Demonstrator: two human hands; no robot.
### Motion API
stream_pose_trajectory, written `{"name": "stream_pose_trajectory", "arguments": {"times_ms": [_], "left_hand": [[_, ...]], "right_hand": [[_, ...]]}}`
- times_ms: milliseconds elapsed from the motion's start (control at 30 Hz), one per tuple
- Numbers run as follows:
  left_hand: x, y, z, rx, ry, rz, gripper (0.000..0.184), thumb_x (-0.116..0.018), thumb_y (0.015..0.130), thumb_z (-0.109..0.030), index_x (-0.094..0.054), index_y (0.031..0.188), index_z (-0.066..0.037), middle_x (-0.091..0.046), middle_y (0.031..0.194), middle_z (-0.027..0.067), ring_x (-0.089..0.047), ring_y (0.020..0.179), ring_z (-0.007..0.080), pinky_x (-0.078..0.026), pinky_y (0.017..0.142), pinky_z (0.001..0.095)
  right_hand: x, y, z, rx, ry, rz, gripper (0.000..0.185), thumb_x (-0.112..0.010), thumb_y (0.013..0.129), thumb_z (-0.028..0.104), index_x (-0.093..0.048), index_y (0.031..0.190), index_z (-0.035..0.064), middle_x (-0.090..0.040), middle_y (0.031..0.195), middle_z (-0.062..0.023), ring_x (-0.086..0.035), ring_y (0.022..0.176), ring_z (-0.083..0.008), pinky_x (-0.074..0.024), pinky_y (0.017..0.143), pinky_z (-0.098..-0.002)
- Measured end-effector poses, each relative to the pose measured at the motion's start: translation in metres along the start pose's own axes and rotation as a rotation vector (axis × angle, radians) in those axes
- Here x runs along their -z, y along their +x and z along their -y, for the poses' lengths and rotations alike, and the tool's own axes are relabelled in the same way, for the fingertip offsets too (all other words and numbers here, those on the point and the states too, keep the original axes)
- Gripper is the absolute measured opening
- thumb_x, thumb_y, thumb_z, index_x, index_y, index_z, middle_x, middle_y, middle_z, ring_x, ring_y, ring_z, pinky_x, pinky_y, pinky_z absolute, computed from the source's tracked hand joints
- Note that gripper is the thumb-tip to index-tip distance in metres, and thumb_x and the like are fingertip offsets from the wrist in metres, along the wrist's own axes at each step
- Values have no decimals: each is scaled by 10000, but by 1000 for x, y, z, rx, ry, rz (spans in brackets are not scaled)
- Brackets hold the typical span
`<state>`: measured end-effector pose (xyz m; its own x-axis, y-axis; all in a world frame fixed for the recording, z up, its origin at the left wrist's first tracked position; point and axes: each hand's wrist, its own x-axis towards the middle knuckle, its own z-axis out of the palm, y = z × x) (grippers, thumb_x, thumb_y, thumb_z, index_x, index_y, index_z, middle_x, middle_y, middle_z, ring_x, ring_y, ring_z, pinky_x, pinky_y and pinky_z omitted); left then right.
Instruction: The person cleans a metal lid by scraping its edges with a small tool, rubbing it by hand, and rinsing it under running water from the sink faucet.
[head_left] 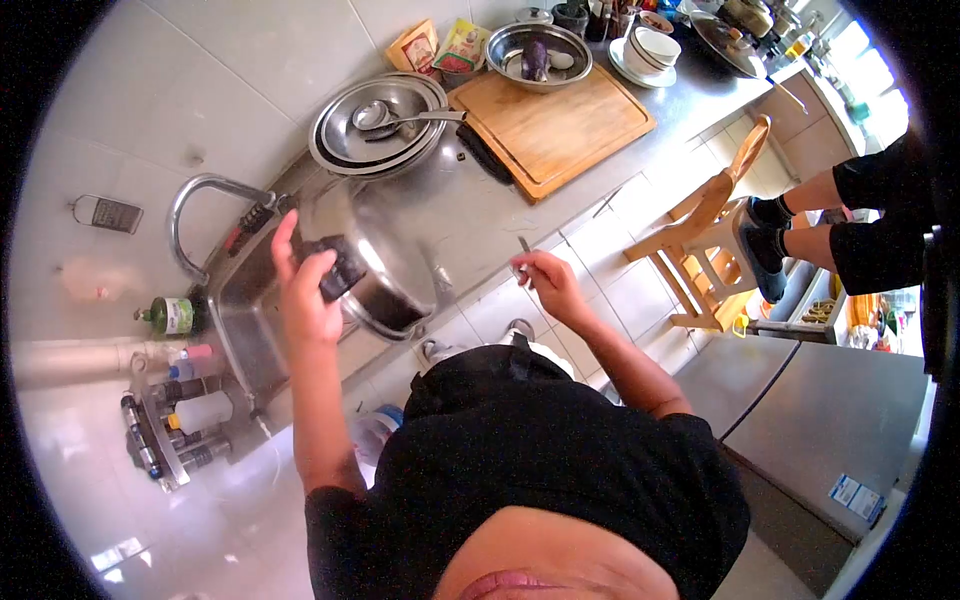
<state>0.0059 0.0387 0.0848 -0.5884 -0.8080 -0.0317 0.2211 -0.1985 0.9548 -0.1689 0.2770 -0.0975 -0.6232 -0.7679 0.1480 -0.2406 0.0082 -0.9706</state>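
Note:
My left hand [310, 295] is closed on a black part, which looks like the handle, of a shiny steel pot [385, 250]. The pot is tilted and slightly blurred, at the sink's right edge by the counter. One finger of that hand points up. My right hand [550, 285] is off the counter's front edge, pinching a small thin metal piece [524, 244] whose kind I cannot make out.
A sink [240, 320] with a curved faucet [205, 180] lies left. Steel bowls [345, 110] with ladles, a cutting board [560, 125] and a basin [515, 45] holding an eggplant stand behind. Another person's legs [810, 240] are at right, feet on a stool [720, 240].

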Motion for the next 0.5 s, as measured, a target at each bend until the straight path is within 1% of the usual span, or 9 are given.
{"name": "stream_pose_trajectory", "arguments": {"times_ms": [67, 100, 167, 267, 300, 333, 400, 467, 500], "left_hand": [[-17, 10, 7, 107, 1, 40, 605, -549, 761, 3, -420, 1335, -139, -576, 970, 59, -597, 812, 173, -543, 707, 339], [-27, 17, 13, 75, -3, 26, 597, -571, 762, -4, -419, 1324, -138, -567, 895, 52, -601, 781, 175, -551, 665, 343], [-32, 31, 28, 110, -62, 55, 589, -580, 762, -5, -414, 1311, -137, -549, 902, 54, -595, 787, 182, -549, 686, 359], [-43, 43, 38, 167, -114, 66, 600, -603, 776, 13, -364, 1313, -108, -530, 859, 40, -557, 824, 149, -504, 726, 342], [-46, 48, 39, 189, -106, 64, 593, -615, 776, 2, -368, 1304, -107, -532, 862, 40, -558, 825, 150, -503, 726, 342], [-47, 53, 42, 213, -98, 61, 587, -627, 776, -9, -372, 1296, -106, -534, 865, 39, -558, 826, 151, -502, 725, 341], [-45, 70, 51, 250, -86, 100, 480, -664, 781, -52, -445, 1207, -83, -550, 893, 31, -560, 836, 143, -496, 728, 322], [-43, 80, 57, 306, -60, 139, 423, -680, 786, -73, -477, 1157, -72, -559, 908, 28, -560, 844, 138, -492, 726, 309], [-44, 81, 59, 300, -60, 138, 313, -688, 795, -98, -542, 1070, -65, -573, 891, 19, -564, 821, 125, -488, 708, 285]], "right_hand": [[9, 24, 41, 225, -143, -28, 257, -461, 842, -61, -608, 1044, 1, -600, 855, -114, -606, 673, -188, -489, 593, -298], [8, 28, 56, 246, -91, -3, 239, -457, 849, -56, -602, 1030, 3, -598, 842, -111, -603, 666, -193, -486, 588, -299], [4, 37, 76, 295, 2, 36, 206, -449, 862, -47, -590, 1003, 7, -595, 816, -106, -598, 652, -202, -480, 578, -301], [2, 36, 80, 252, 104, 237, 155, -430, 884, -36, -543, 977, 15, -598, 804, -102, -597, 657, -210, -477, 580, -303], [1, 38, 74, 213, 93, 315, 147, -404, 898, -31, -481, 1007, 32, -608, 811, -107, -595, 651, -224, -480, 582, -322], [-2, 38, 72, 230, 98, 299, 151, -416, 895, -34, -476, 1021, 25, -608, 818, -107, -596, 650, -217, -475, 580, -318], [-9, 45, 72, 273, 104, 264, 168, -441, 890, -39, -465, 1049, 11, -608, 832, -105, -599, 646, -202, -465, 577, -309], [-15, 54, 72, 367, -10, 208, 182, -467, 896, -10, -449, 1074, 20, -615, 820, -118, -609, 661, -231, -469, 586, -327], [-17, 59, 72, 413, -67, 179, 194, -480, 898, 4, -441, 1087, 25, -619, 814, -125, -615, 669, -246, -470, 591, -336]]}}
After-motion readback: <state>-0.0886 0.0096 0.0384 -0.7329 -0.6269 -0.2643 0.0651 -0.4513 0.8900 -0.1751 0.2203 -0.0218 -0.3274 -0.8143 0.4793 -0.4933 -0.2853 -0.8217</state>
